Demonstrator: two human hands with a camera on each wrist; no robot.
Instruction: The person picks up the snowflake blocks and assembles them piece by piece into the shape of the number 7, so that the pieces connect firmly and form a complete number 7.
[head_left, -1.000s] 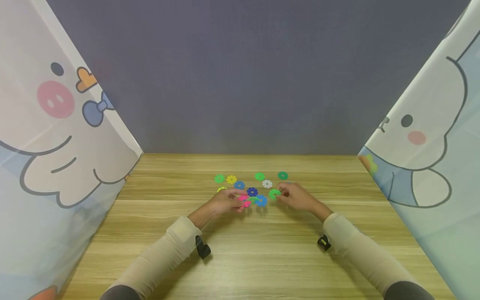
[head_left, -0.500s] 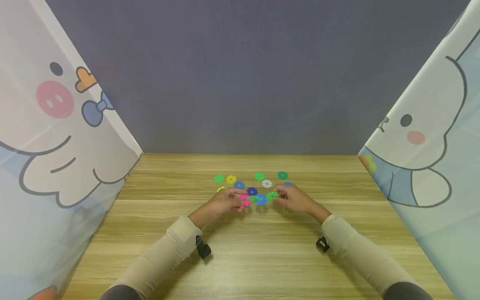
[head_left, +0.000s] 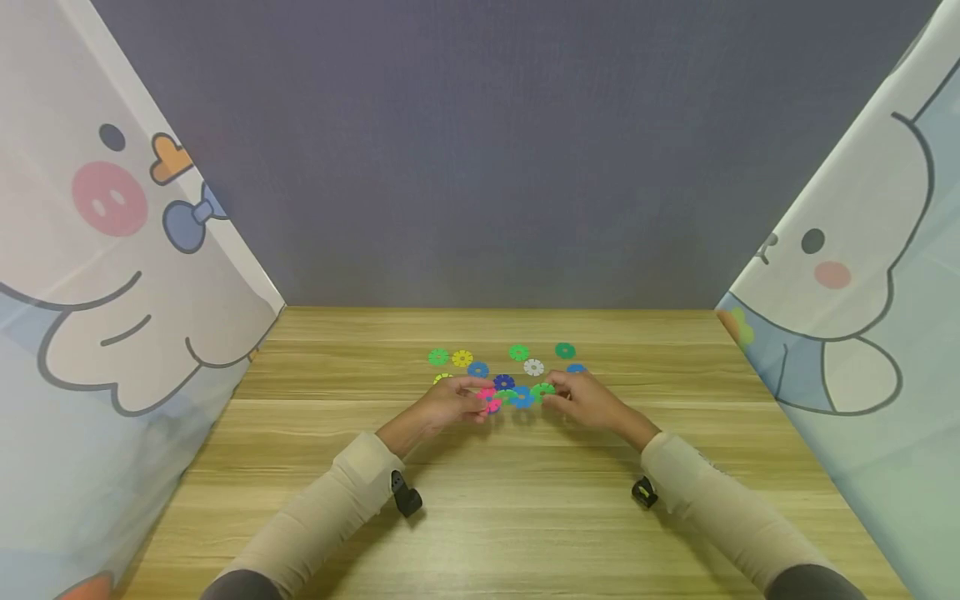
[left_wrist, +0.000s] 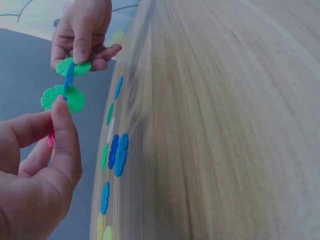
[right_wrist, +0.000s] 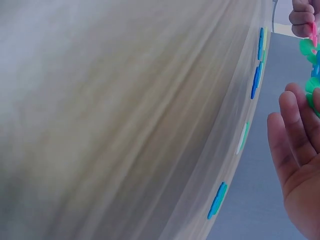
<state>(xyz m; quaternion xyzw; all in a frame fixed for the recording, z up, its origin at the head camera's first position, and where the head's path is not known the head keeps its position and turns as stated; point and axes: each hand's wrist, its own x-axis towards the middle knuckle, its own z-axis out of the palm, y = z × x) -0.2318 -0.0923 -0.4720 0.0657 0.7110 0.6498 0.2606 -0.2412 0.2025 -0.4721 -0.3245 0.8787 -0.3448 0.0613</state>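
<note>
Above the table, both hands hold a short row of notched plastic flower discs. My left hand (head_left: 447, 402) pinches a pink disc (head_left: 489, 402) between thumb and fingers. A green disc (left_wrist: 75, 100) meets that pink one, and a blue disc (left_wrist: 69, 79) stands crosswise between it and a second green disc (head_left: 542, 390). My right hand (head_left: 588, 400) pinches this second green disc by its edge, thumb on top in the left wrist view. The blue disc touches both green ones; how deep the notches sit is too small to tell. Fingers cover much of the pink disc.
Behind the hands, loose discs lie flat on the wooden table (head_left: 480, 517): yellow (head_left: 462, 358), dark blue (head_left: 504, 383), white (head_left: 533, 367), dark green (head_left: 565, 351) and several others. A grey panel (head_left: 495, 167) stands at the back, with printed cloths at both sides.
My right hand has moved a little left with its green disc, bringing it against the blue disc. A blue disc on the table now shows beyond that hand. The left hand stays in place.
</note>
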